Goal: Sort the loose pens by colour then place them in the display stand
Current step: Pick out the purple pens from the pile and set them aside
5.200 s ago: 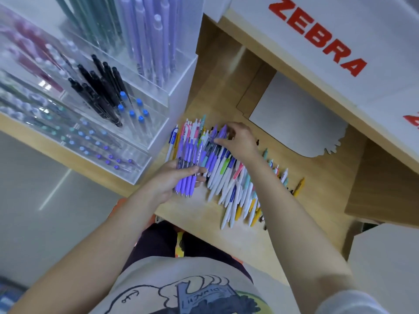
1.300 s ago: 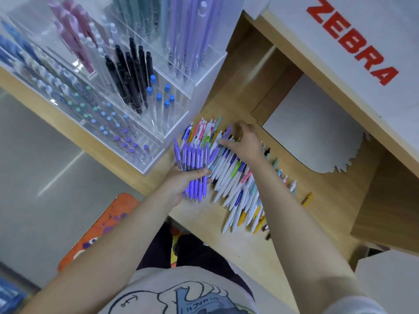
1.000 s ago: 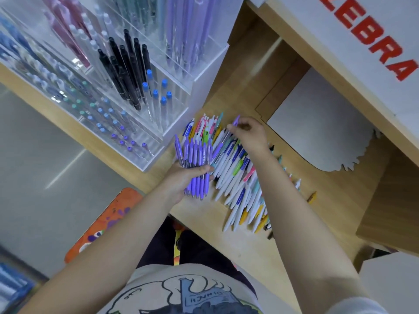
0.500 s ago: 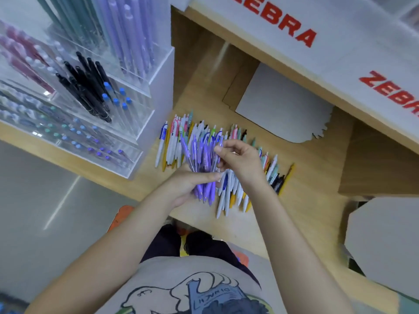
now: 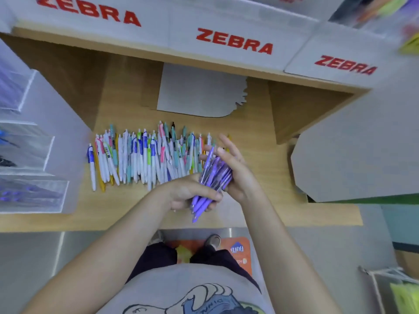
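Our left hand (image 5: 189,193) grips a bundle of purple plastic pens (image 5: 210,180); our right hand (image 5: 235,168) presses flat, fingers straight, against it.

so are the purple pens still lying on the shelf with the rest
No, the left hand grips the bunch of purple pens above the shelf, right hand flat against it.

Both hands raised together, forearms converging

The left hand (image 5: 190,193) is curled around a bundle of purple pens (image 5: 210,177); the right hand (image 5: 235,171) is pressed flat against it, fingers straight.
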Tool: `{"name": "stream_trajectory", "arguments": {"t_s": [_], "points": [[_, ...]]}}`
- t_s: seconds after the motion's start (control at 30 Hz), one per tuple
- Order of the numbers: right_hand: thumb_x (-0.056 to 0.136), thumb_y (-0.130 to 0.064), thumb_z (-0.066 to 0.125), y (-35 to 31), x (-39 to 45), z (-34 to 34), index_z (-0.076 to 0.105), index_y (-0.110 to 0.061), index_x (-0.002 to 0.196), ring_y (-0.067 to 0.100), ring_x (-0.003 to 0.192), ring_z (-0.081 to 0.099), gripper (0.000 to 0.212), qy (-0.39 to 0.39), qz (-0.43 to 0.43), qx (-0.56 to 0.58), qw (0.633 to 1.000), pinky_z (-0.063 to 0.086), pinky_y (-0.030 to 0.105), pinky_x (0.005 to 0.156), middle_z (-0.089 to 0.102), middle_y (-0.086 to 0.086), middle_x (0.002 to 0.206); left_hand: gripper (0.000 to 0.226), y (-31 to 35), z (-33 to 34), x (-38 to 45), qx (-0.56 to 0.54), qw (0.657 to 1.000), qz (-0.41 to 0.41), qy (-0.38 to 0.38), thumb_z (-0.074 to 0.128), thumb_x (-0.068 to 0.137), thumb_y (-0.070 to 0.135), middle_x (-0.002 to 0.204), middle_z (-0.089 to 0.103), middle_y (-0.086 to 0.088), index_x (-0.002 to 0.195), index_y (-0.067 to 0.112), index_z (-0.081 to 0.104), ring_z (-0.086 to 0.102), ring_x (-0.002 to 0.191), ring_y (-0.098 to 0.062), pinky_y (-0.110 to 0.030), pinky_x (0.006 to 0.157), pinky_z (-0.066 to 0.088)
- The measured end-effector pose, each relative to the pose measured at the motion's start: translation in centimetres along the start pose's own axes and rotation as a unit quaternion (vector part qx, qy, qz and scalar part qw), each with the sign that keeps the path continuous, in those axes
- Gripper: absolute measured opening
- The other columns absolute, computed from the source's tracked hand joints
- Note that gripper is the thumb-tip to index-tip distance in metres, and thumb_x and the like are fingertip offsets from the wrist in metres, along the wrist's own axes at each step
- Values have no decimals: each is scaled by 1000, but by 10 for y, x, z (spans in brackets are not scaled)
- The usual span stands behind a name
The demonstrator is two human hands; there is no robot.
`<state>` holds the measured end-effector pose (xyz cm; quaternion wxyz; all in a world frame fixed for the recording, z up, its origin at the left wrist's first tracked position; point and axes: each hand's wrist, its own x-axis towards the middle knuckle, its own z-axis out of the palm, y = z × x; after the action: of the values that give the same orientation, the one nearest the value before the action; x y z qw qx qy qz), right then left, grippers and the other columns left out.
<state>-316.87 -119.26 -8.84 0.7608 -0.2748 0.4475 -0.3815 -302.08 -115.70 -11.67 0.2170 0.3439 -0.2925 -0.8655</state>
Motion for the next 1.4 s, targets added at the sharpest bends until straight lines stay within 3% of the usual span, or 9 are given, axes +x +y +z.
{"name": "stream_trajectory", "arguments": {"t_s": [0.1,0.2,0.33,0.43,0.63,0.87,1.03,1.17,1.4], "points": [[94,-8,61,-12,-4,-29,69,-17,103,21,74,69,15,20,-24,-79,996,53,38,71,69,7,80,22,-3,22,24,7,999,-23,23,65,79,1,69,61,-9,99,4,55,59,57,-19,-28,55,51],[87,-17,71,-18,-4,-61,75,-17,84,23,75,66,5,19,-23,-197,980,43,47,74,72,8,80,26,-7,40,48,16,997,-35,62,70,76,7,68,60,-8,98,5,56,56,56,-18,-27,54,50],[90,-36,69,-32,-6,-99,70,-22,118,16,106,68,31,29,-19,-250,968,54,36,95,72,-1,113,20,-15,61,77,21,989,-17,145,74,86,6,70,62,-6,100,8,59,58,58,-18,-27,55,52],[92,-39,65,-32,-11,-125,51,-19,136,15,101,70,50,76,-23,-159,984,55,36,93,68,1,114,15,-15,72,99,-41,968,54,240,67,93,7,82,68,-11,108,9,64,67,66,-22,-34,64,59],[94,-33,66,-3,-25,-159,52,-8,123,25,91,70,41,48,39,-222,973,59,40,83,64,22,112,7,-14,88,140,-144,932,143,299,58,99,11,90,73,-8,101,9,64,71,86,-31,-44,71,59],[96,-14,63,-3,-20,-171,60,2,105,20,70,60,19,-37,47,-167,984,51,31,67,64,14,80,22,-27,102,166,-134,930,139,313,59,98,21,97,73,-5,111,4,64,68,70,-25,-34,46,53],[98,-12,59,-5,-20,-178,61,4,113,22,77,70,23,-59,82,-98,990,59,32,71,69,14,89,30,-31,94,171,-139,936,136,294,66,94,18,100,74,-8,119,3,60,71,79,-24,-32,56,57],[97,-9,59,1,-19,-174,64,0,110,19,71,65,17,1,29,-81,996,51,26,58,67,8,81,46,-29,89,178,-74,939,124,311,74,87,24,98,75,-8,123,0,57,67,62,-23,-23,39,40],[97,-10,60,21,-11,-161,67,-10,115,26,74,56,20,143,-82,-46,985,46,31,58,67,11,90,9,-17,86,191,-68,940,110,317,69,94,25,94,74,-11,95,16,72,57,73,-35,-21,35,32]]}}
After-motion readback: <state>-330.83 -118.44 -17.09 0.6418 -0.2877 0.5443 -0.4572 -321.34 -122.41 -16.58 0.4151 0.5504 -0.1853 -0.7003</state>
